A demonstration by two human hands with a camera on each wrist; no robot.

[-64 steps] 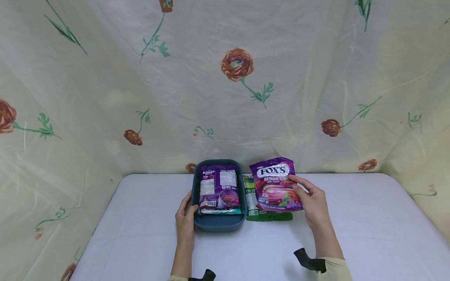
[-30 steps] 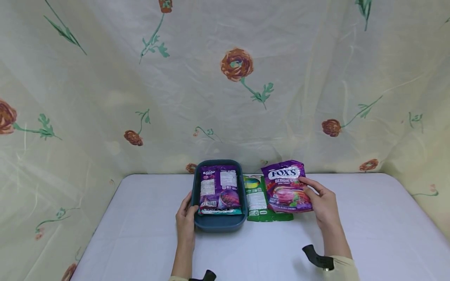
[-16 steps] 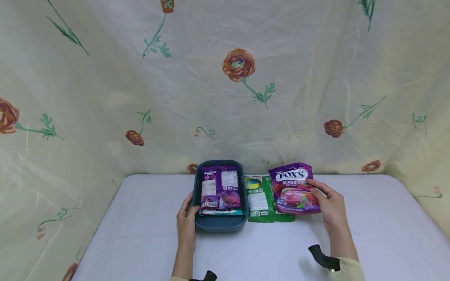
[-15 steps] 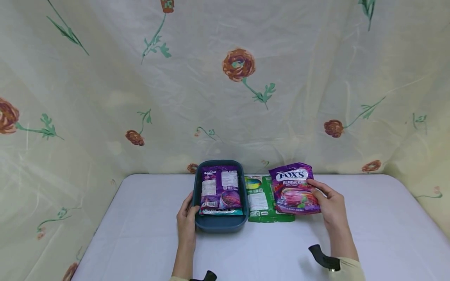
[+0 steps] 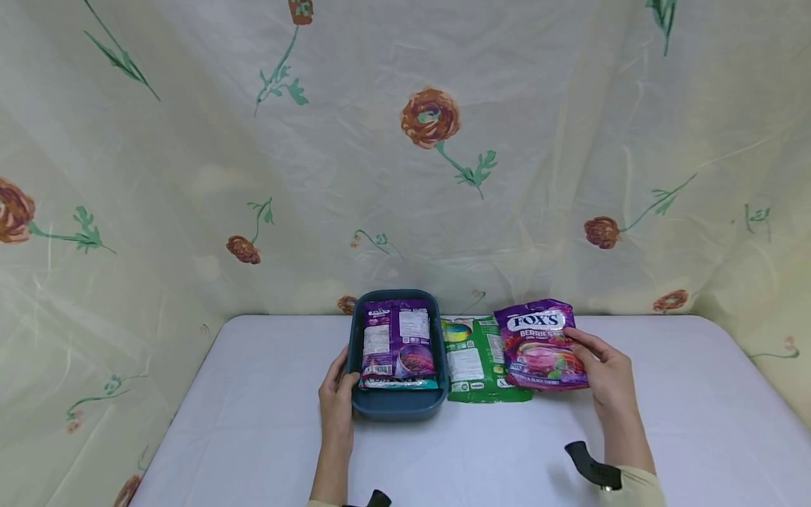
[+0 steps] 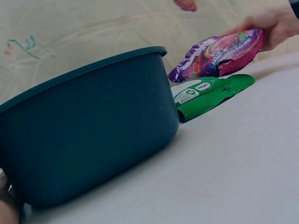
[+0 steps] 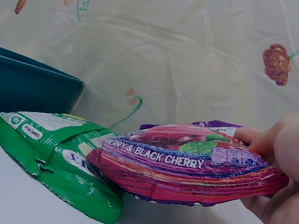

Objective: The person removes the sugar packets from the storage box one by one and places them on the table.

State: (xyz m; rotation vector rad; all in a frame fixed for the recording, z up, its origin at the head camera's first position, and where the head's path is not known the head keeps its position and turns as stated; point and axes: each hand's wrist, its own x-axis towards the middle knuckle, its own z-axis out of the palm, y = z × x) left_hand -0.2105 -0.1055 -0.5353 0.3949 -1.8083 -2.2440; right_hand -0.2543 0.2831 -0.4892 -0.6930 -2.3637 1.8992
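A purple candy bag (image 5: 541, 345) marked FOX'S Berries is pinched at its right edge by my right hand (image 5: 608, 370). It is tilted and overlaps the right part of a green candy bag (image 5: 472, 373) lying on the table. In the right wrist view the purple bag's lower edge (image 7: 187, 179) faces the camera, thumb and fingers on either side of its right end. My left hand (image 5: 336, 398) holds the left side of a dark blue plastic container (image 5: 399, 408). Inside the container another purple bag (image 5: 415, 355), back side up, lies over a teal packet (image 5: 399, 384).
A white-covered table (image 5: 266, 415) carries everything. Directly behind its far edge hangs a pale floral curtain (image 5: 507, 232), which also runs along both sides. Green bag and container stand side by side. A black wrist mount (image 5: 592, 466) sits on the right forearm.
My right hand has carried the purple bag to the right and slightly lower, uncovering more of the green bag. Left hand and container have stayed in place.
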